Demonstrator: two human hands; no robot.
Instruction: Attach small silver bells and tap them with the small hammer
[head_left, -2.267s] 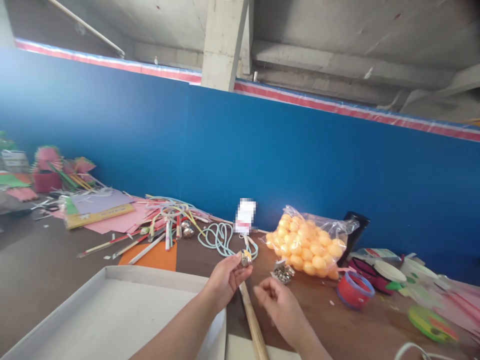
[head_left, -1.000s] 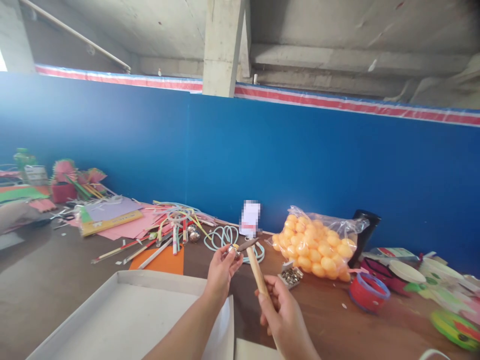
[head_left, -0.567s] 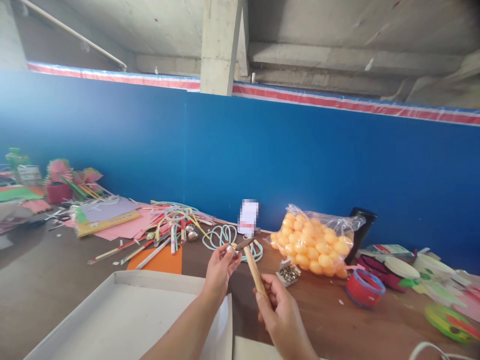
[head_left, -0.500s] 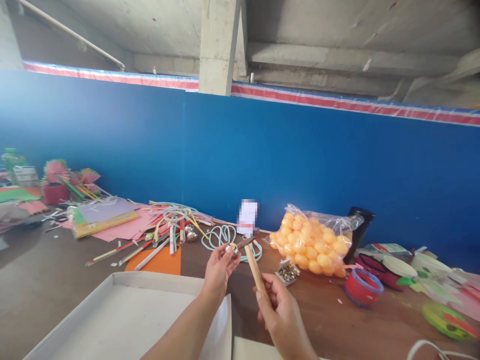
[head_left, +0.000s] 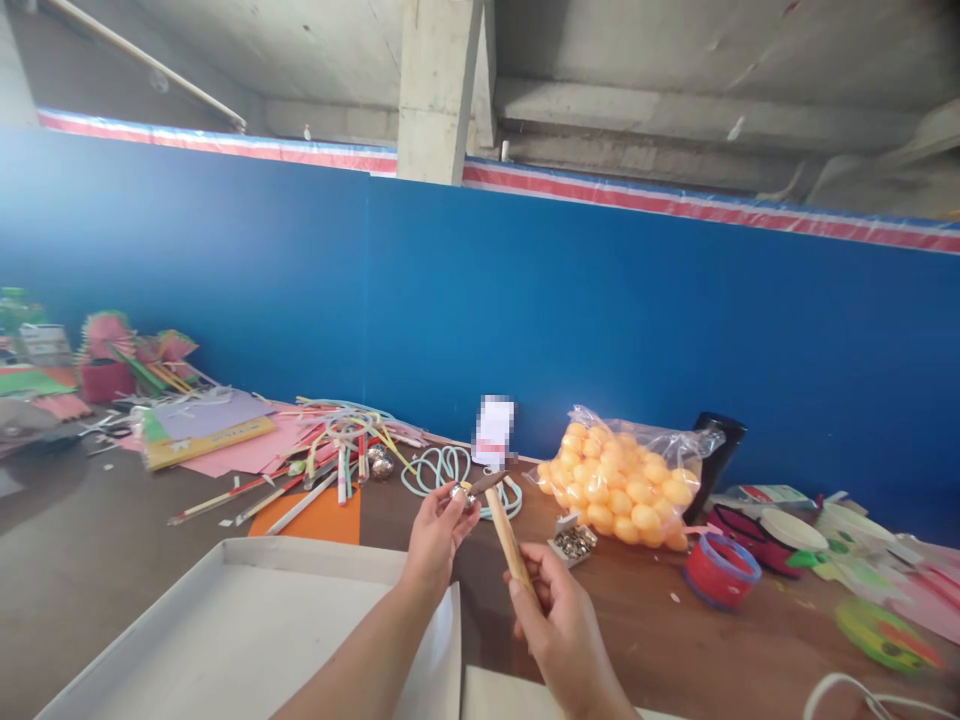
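Note:
My left hand pinches a small shiny silver ball between thumb and fingers, above the table. In my right hand is a hammer, gripped by its pale wooden handle. Its dark, pointed head lies right by the ball; whether the two touch I cannot tell. Behind my hands, a pale blue cord is coiled on the table. Left of the cord rest more shiny silver balls. A small open box of metal bits stands to the right of the hammer.
A white shallow box occupies the near left. Farther right are a clear bag of orange balls, a black cylinder and a red-and-blue round container. Coloured paper and sticks lie left. A blue partition closes off the back.
The view has shifted very slightly. Both hands keep their hold on the ball and hammer, nearly in the same place.

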